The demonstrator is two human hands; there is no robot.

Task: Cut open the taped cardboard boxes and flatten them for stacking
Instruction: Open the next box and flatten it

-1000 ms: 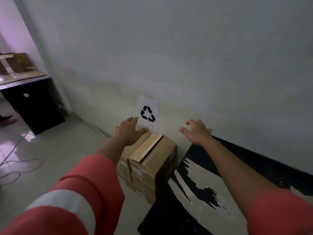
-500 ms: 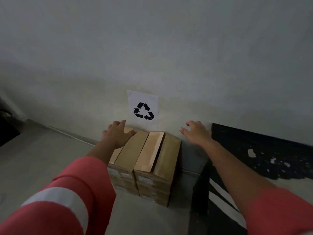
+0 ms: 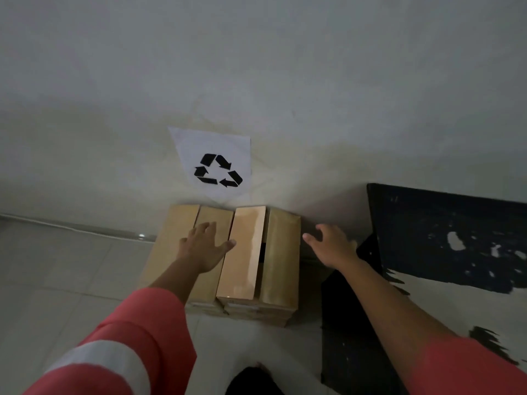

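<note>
Furthest left is the tiled floor [image 3: 71,266], and the person's banded pink sleeve [image 3: 137,337] reaches in over it. The left hand [image 3: 206,248] lies flat on the stack of cardboard boxes [image 3: 282,252] with its fingers spread wide, gripping nothing. Its thumb tip touches the glossy taped flap [image 3: 245,252] just to its right. The stack sits under that palm, pushed up against the wall [image 3: 313,81].

From the layered front edge, I'd say these boxes are already flattened and the job now is seating the top one. A dark slit beside the taped flap suggests it is not lying quite flat. Pressing down evenly with the left palm while the other hand squares the right edge should settle it. A shove toward the wall would likely skew the layers.

Beyond the left hand's fingertips, a white paper sign [image 3: 218,166] on the wall shows three black chasing arrows and no words. I can read no writing on the cardboard.

The right hand [image 3: 332,246] hovers just off the stack's right side, fingers loosely spread and holding nothing. Past it leans a scuffed black sheet [image 3: 445,232].
</note>
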